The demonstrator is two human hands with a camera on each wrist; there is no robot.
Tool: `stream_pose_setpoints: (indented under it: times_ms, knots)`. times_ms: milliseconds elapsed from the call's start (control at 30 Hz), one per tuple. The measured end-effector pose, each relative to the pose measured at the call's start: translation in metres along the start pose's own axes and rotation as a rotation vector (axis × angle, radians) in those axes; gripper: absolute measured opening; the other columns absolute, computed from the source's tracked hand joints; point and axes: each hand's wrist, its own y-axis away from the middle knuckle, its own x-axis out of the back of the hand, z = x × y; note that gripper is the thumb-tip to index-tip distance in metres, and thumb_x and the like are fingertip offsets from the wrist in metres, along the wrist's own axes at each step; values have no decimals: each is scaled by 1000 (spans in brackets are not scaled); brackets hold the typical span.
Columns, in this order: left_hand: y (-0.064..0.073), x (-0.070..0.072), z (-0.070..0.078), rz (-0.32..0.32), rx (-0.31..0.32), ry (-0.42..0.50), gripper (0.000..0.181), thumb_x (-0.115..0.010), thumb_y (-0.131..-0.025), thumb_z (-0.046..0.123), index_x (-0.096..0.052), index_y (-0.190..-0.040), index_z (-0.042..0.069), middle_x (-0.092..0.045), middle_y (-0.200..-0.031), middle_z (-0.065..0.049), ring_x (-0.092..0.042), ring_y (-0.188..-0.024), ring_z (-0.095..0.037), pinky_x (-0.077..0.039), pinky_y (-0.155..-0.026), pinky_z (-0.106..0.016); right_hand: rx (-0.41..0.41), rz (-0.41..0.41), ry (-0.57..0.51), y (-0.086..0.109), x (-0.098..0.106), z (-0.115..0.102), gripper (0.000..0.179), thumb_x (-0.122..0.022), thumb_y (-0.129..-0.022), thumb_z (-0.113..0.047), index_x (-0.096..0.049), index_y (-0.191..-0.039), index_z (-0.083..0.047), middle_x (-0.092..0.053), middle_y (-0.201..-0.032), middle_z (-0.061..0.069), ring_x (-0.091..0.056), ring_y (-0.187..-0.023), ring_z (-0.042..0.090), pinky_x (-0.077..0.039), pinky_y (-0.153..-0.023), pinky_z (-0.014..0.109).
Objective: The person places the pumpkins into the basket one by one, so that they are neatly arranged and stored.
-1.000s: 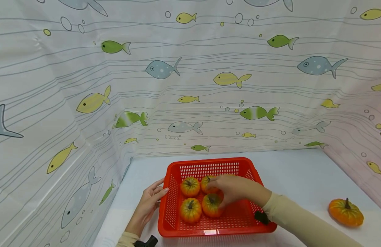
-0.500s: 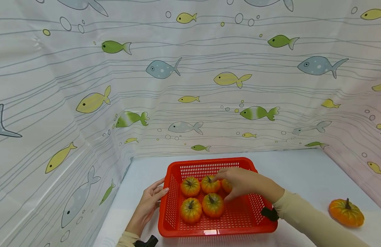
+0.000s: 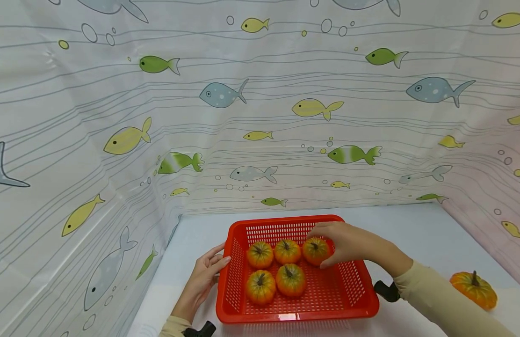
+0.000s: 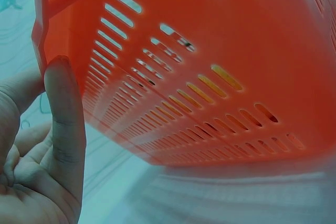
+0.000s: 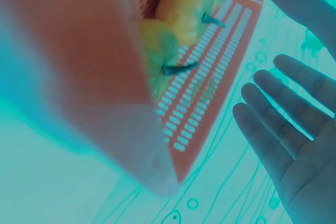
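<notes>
A red plastic basket [image 3: 298, 317] with slotted walls holds several small orange pumpkins in two rows. My left hand [image 3: 201, 277] grips its left rim; in the left wrist view the thumb [image 4: 64, 93] lies against the basket's outer wall at the rim. Over the basket's right side is my right hand [image 3: 351, 241], fingers extended and holding nothing. Nearest to it is the back-row right pumpkin [image 3: 315, 252], partly covered by the fingers. The right wrist view shows those fingers [image 5: 273, 145] spread beyond the basket edge.
Another orange pumpkin [image 3: 474, 288] lies on the white table [image 3: 403, 238] to the right, partly behind the right sleeve [image 3: 445, 299]. A fish-patterned sheet [image 3: 277, 117] stands behind and along both sides.
My right hand has moved right and back, off the middle pumpkins, uncovering the back-row right pumpkin. The left hand and the basket have stayed put.
</notes>
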Motion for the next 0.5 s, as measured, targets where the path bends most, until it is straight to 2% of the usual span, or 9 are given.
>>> stream_pose_setpoints:
  times_ms: [300,500]
  knots:
    - [1,0,1,2,5,-5,59,-66,-101,15,-42,-155,11,-72,-101,-1,-76,-81,-15,-64,-71,-32,-35,44,-13,25,12,15,66,-89,-78,-46,-66,-135,-20,-67,-136,4,-62,-126,32,-58,-98,55]
    - [1,0,1,0,2,-8,59,-66,-101,16,-43,-155,11,-71,-101,-2,-75,-80,-15,-64,-71,-32,-84,80,-51,45,20,26,63,-90,-77,-44,-67,-131,-19,-68,-131,2,-65,-116,30,-61,-90,48]
